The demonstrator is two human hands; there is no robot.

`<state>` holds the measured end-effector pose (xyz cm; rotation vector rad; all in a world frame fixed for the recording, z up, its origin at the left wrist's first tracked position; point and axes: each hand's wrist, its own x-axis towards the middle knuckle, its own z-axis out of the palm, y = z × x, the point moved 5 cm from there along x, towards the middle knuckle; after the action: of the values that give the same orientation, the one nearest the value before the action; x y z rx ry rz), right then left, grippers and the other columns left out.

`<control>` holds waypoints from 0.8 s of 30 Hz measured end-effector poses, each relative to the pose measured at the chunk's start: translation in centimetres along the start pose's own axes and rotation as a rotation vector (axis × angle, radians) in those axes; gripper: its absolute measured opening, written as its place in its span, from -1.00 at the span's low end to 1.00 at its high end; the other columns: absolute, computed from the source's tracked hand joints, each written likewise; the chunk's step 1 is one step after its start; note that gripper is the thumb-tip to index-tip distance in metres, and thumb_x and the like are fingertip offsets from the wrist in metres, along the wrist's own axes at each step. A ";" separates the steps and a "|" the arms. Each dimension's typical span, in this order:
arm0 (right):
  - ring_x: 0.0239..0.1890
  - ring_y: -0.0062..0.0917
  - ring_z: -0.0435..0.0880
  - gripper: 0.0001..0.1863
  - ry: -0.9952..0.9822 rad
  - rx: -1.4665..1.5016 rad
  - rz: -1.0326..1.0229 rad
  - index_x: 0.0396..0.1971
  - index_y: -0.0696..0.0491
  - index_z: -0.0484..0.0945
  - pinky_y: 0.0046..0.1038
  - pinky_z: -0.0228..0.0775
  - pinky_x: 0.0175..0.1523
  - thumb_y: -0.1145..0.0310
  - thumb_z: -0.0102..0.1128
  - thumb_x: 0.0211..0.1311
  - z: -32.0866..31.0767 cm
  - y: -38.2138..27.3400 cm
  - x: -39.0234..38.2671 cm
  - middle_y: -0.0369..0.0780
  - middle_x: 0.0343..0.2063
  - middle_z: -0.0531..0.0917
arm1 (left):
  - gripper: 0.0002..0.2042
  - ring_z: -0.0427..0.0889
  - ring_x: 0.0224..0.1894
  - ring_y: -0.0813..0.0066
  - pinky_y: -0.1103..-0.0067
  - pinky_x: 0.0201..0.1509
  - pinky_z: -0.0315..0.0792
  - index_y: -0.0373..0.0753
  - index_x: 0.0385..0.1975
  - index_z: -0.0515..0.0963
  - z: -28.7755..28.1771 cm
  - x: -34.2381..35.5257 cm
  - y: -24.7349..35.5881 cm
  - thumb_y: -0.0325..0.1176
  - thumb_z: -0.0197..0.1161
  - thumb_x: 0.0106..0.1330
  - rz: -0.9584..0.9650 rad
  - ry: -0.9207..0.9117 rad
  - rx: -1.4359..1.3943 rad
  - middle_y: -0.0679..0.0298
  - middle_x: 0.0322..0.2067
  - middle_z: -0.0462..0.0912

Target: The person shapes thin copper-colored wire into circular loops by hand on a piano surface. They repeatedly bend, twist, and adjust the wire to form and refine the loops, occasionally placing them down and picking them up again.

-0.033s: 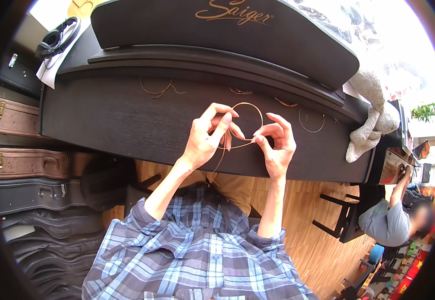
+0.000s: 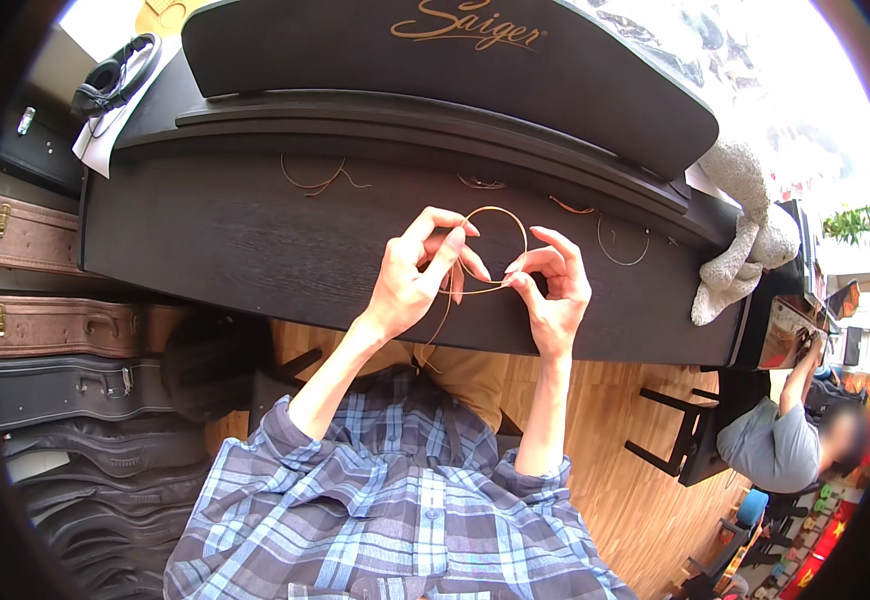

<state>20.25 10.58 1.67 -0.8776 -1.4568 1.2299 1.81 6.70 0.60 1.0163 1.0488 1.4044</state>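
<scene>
**Both hands coil a bronze string over the closed piano lid**

Wooden flooring runs under a dark piano whose closed lid fills the middle of the view, with its raised top panel behind. Above the lid, both hands work a thin bronze-coloured wire string bent into a round loop. The left hand has its thumb and forefinger pinched together on the left side of the loop, the other fingers loosely curled. The right hand pinches the lower right of the loop between thumb and forefinger, with the remaining fingers spread and lifted. A loose tail of the string hangs from the left hand toward the person's lap. The loop sits between the two hands, held just above the lid; whether it touches the wood cannot be told.

Several other loose strings lie scattered along the back of the lid, well apart from the hands. Headphones rest on a sheet of paper at the piano's far left end. A pale plush toy slumps over the right end. Stacked instrument cases stand at the left. Another person in a grey top sits low at the right, near a dark stool.
</scene>
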 end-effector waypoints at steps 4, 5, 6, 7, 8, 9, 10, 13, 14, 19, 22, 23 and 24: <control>-0.34 -0.62 0.72 -0.68 -0.150 -0.041 -0.077 -0.09 0.15 0.68 -0.55 0.57 -0.13 0.58 0.42 0.10 0.2 0.1 0.8 -0.25 -0.40 0.73 | -0.81 0.60 -0.62 0.65 0.67 -0.49 0.44 -0.28 -0.04 0.47 -0.1 0.6 0.4 -0.28 0.09 0.60 0.011 -0.032 0.033 0.20 -0.47 0.78; -0.35 -0.61 0.72 -0.73 -0.191 -0.050 -0.089 -0.15 0.14 0.70 -0.55 0.57 -0.15 0.52 0.44 0.11 0.2 0.1 0.8 -0.25 -0.40 0.72 | -0.81 0.60 -0.62 0.65 0.67 -0.49 0.44 -0.28 -0.04 0.47 -0.1 0.6 0.4 -0.29 0.10 0.59 0.012 -0.037 0.036 0.20 -0.47 0.77; -0.35 -0.60 0.71 -0.78 -0.228 -0.041 -0.104 -0.21 0.14 0.73 -0.55 0.57 -0.17 0.46 0.45 0.13 0.2 0.1 0.7 -0.25 -0.41 0.72 | -0.82 0.60 -0.62 0.65 0.67 -0.49 0.44 -0.29 -0.04 0.47 0.1 0.6 0.4 -0.31 0.11 0.58 0.015 -0.050 0.046 0.20 -0.47 0.77; -0.36 -0.57 0.71 -0.75 -0.242 -0.038 -0.169 -0.23 0.15 0.74 -0.53 0.57 -0.21 0.33 0.50 0.14 0.3 -0.1 0.7 -0.24 -0.41 0.71 | -0.83 0.60 -0.62 0.65 0.67 -0.49 0.44 -0.29 -0.04 0.47 0.2 0.5 0.3 -0.32 0.12 0.58 0.014 -0.057 0.055 0.20 -0.48 0.77; -0.36 -0.56 0.71 -0.73 -0.247 -0.041 -0.200 -0.23 0.15 0.74 -0.53 0.58 -0.22 0.29 0.49 0.16 0.3 -0.1 0.7 -0.23 -0.41 0.71 | -0.83 0.60 -0.62 0.65 0.67 -0.49 0.44 -0.29 -0.04 0.47 0.4 0.5 0.3 -0.33 0.13 0.57 0.013 -0.064 0.063 0.19 -0.48 0.77; -0.36 -0.55 0.72 -0.71 -0.251 -0.043 -0.232 -0.23 0.15 0.74 -0.53 0.58 -0.22 0.24 0.48 0.18 0.3 -0.2 0.7 -0.23 -0.41 0.71 | -0.84 0.61 -0.61 0.63 0.67 -0.48 0.44 -0.31 -0.05 0.46 0.4 0.6 0.3 -0.36 0.14 0.56 0.017 -0.056 0.114 0.19 -0.48 0.77; -0.37 -0.54 0.72 -0.68 -0.256 -0.030 -0.266 -0.23 0.15 0.74 -0.53 0.58 -0.23 0.19 0.48 0.20 0.4 -0.4 0.7 -0.22 -0.40 0.71 | -0.84 0.61 -0.61 0.63 0.66 -0.48 0.45 -0.31 -0.06 0.46 0.2 0.6 0.2 -0.35 0.14 0.57 0.009 -0.027 0.101 0.19 -0.49 0.76; -0.38 -0.52 0.72 -0.60 -0.259 -0.062 -0.200 -0.14 0.16 0.71 -0.52 0.58 -0.25 0.08 0.27 0.41 0.7 -0.3 0.8 -0.19 -0.39 0.72 | -0.83 0.61 -0.62 0.62 0.67 -0.50 0.44 -0.31 -0.08 0.44 -0.1 0.7 0.0 -0.33 0.13 0.58 0.009 0.050 0.053 0.19 -0.51 0.75; -0.39 -0.52 0.72 -0.58 -0.250 -0.066 -0.193 -0.07 0.16 0.69 -0.52 0.58 -0.25 0.06 0.22 0.45 0.7 -0.4 0.8 -0.18 -0.40 0.72 | -0.83 0.62 -0.61 0.60 0.66 -0.50 0.45 -0.31 -0.07 0.42 -0.2 0.8 -0.1 -0.33 0.11 0.59 0.000 0.068 0.046 0.16 -0.50 0.74; -0.45 -0.47 0.71 -0.55 -0.147 0.024 -0.068 0.16 0.16 0.43 -0.47 0.58 -0.26 0.08 0.02 0.57 0.7 -0.1 0.3 -0.15 -0.43 0.70 | -0.82 0.63 -0.61 0.51 0.64 -0.50 0.50 -0.32 -0.04 0.35 -0.9 0.9 -0.3 -0.32 0.05 0.62 0.042 0.129 0.035 0.09 -0.49 0.71; -0.44 -0.51 0.68 -0.72 -0.112 0.085 -0.062 -0.07 0.18 0.51 -0.49 0.55 -0.25 0.24 0.05 0.58 0.4 0.2 0.4 -0.17 -0.43 0.67 | -0.83 0.63 -0.61 0.55 0.66 -0.51 0.48 -0.31 -0.06 0.35 -1.2 0.9 -0.4 -0.32 0.04 0.62 0.084 0.186 -0.008 0.12 -0.50 0.72; -0.44 -0.53 0.68 -0.77 -0.108 0.035 -0.087 -0.12 0.19 0.54 -0.51 0.54 -0.27 0.31 0.09 0.56 0.4 0.2 0.6 -0.19 -0.45 0.68 | -0.84 0.63 -0.61 0.57 0.67 -0.52 0.47 -0.30 -0.07 0.35 -1.3 0.9 -0.4 -0.32 0.04 0.62 0.100 0.209 -0.032 0.14 -0.50 0.72; -0.44 -0.54 0.69 -0.82 -0.105 -0.002 -0.134 -0.17 0.19 0.58 -0.54 0.52 -0.29 0.37 0.13 0.54 0.4 0.2 0.7 -0.21 -0.46 0.68 | -0.83 0.64 -0.61 0.56 0.66 -0.52 0.48 -0.31 -0.07 0.35 -1.3 0.9 -0.5 -0.32 0.04 0.62 0.111 0.224 -0.050 0.13 -0.50 0.72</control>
<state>19.71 11.16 1.69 -0.7140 -1.5747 1.1891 0.56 7.56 -0.15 0.9071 1.1264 1.6560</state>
